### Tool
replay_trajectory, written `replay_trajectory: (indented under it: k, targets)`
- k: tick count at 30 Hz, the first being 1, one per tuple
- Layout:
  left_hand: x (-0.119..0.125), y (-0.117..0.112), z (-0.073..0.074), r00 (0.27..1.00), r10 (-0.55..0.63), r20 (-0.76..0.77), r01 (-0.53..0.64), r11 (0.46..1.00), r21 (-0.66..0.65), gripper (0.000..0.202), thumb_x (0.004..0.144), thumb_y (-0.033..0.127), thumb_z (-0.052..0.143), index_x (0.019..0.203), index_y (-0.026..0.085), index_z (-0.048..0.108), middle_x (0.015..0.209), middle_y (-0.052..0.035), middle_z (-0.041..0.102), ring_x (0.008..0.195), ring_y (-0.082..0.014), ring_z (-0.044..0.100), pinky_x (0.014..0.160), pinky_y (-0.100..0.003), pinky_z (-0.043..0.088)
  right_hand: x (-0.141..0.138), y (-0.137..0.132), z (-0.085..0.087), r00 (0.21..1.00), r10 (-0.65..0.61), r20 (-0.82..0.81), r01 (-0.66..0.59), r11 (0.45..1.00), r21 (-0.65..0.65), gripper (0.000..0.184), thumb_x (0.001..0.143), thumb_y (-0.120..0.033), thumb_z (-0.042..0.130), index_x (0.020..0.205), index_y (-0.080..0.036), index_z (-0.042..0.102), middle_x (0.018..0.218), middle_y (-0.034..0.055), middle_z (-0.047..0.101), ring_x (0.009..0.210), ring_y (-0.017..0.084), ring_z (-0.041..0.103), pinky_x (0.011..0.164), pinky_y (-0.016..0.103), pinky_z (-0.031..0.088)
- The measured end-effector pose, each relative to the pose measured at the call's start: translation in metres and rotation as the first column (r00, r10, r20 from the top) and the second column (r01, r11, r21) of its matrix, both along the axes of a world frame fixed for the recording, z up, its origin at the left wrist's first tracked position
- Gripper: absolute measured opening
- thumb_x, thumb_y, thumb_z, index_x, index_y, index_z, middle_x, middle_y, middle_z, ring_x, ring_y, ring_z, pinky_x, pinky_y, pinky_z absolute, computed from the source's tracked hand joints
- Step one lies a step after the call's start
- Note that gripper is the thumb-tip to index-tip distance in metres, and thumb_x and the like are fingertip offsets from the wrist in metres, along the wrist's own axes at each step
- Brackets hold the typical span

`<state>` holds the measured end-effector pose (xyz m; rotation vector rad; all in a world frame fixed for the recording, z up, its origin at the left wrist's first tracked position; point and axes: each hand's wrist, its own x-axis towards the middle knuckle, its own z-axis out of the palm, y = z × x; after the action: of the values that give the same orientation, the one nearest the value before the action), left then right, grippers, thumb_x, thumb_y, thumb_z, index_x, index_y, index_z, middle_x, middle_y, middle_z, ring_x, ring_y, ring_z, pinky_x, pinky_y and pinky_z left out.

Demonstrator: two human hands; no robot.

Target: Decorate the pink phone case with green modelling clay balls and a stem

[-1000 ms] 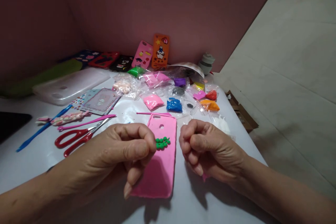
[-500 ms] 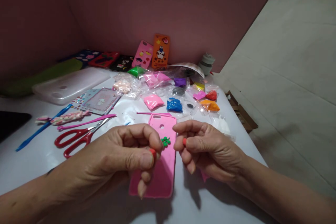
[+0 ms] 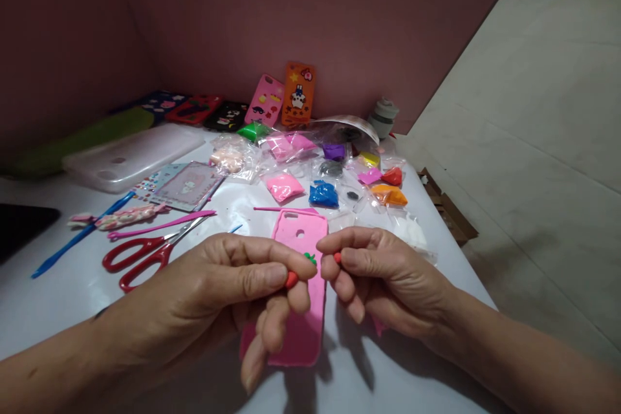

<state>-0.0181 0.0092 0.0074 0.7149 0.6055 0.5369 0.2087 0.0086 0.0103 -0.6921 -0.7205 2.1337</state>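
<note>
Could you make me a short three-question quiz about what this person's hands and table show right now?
1. True or false: the left hand pinches a red clay bit.
2. The pink phone case lies: A) under the hands, B) inside the clear tray, C) on the floor.
3. Fill in: the red-handled ___ lie left of the case.

Key: 1 true. 2 A. 3 scissors. The right hand pinches a smaller red bit too, and green clay pieces sit on the case, on the white table.
</note>
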Motion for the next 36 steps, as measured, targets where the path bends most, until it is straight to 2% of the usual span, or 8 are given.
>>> replay_trajectory:
  k: [7,12,17,22,26,29,32,36]
  targets:
    - [-0.001,-0.001,-0.002,0.998,0.051,-0.025,-0.051,0.999,0.004,0.020,0.074,0.031,0.096,0.081,0.018,0.082,0.050,-0.0032,0.070,0.040,-0.0100,0.064,0.047,-0.013,0.050,0.000,-0.004,0.003,0.996,-0.036,0.083,0.035,0.999,0.016,0.022,0.066,-0.018,0.098,0.074,-0.013,0.078,0.062,0.0003,0.073,0.044,0.007,0.061,0.041,0.015,0.054]
    - [0.002,-0.004,-0.001,0.995,0.092,0.024,-0.091,0.996,-0.023,0.035,0.087,0.048,0.084,0.074,0.016,0.077,0.042,0.0009,0.060,0.030,-0.0060,0.047,0.034,-0.010,0.043,0.000,-0.004,0.004,0.993,-0.038,0.111,0.035,0.999,0.027,0.030,0.066,-0.025,0.101,0.070,-0.014,0.073,0.058,-0.0022,0.067,0.042,0.006,0.057,0.038,0.014,0.049]
    - [0.003,-0.007,-0.002,0.995,0.075,0.067,-0.072,0.997,-0.036,0.034,0.089,0.047,0.082,0.076,0.016,0.077,0.053,-0.0003,0.067,0.027,-0.0043,0.043,0.031,-0.013,0.045,-0.002,-0.003,0.003,0.995,-0.034,0.092,0.034,0.999,0.008,0.027,0.075,-0.032,0.097,0.081,-0.011,0.081,0.066,0.0016,0.072,0.049,0.008,0.065,0.043,0.015,0.053]
    - [0.006,-0.010,-0.003,0.993,0.096,0.062,-0.093,0.995,-0.042,0.025,0.094,0.036,0.076,0.083,0.014,0.080,0.048,-0.0006,0.063,0.031,-0.0056,0.049,0.037,-0.011,0.043,-0.001,-0.004,0.002,0.996,-0.034,0.084,0.034,0.999,0.010,0.020,0.072,-0.016,0.095,0.086,-0.011,0.083,0.071,0.0030,0.075,0.057,0.010,0.071,0.051,0.017,0.057]
    - [0.005,-0.011,-0.002,0.993,0.099,0.060,-0.096,0.994,-0.050,0.016,0.097,0.023,0.069,0.094,0.016,0.084,0.051,-0.0029,0.067,0.043,-0.0093,0.064,0.060,-0.018,0.054,0.000,-0.004,0.001,0.998,-0.031,0.063,0.031,0.999,0.010,0.023,0.069,-0.006,0.093,0.089,-0.012,0.083,0.073,0.0027,0.077,0.058,0.010,0.072,0.053,0.018,0.059]
    - [0.003,-0.009,-0.002,0.998,0.039,0.058,-0.039,0.999,-0.001,0.013,0.094,0.019,0.072,0.097,0.017,0.084,0.056,-0.0034,0.071,0.050,-0.0122,0.069,0.070,-0.023,0.057,0.000,-0.004,0.001,0.999,-0.011,0.048,0.010,1.000,0.020,0.014,0.078,-0.011,0.089,0.090,-0.011,0.082,0.075,0.0032,0.077,0.057,0.010,0.072,0.053,0.018,0.060]
    - [0.003,-0.005,-0.002,0.999,0.041,0.024,-0.042,0.998,0.044,0.014,0.089,0.025,0.078,0.098,0.016,0.083,0.059,-0.0039,0.071,0.054,-0.0168,0.069,0.065,-0.028,0.057,0.000,-0.005,0.000,0.999,0.015,0.043,-0.017,0.999,0.029,0.012,0.087,-0.021,0.085,0.089,-0.011,0.080,0.074,0.0028,0.076,0.056,0.010,0.071,0.049,0.017,0.059]
    - [0.004,-0.001,0.000,0.991,0.131,-0.035,-0.126,0.985,0.114,0.031,0.085,0.041,0.082,0.101,0.015,0.082,0.062,-0.0048,0.069,0.058,-0.0206,0.067,0.061,-0.033,0.058,-0.001,-0.007,0.001,0.997,0.031,0.066,-0.033,0.999,0.017,0.020,0.082,-0.024,0.090,0.084,-0.012,0.074,0.070,0.0012,0.075,0.051,0.009,0.069,0.046,0.016,0.057]
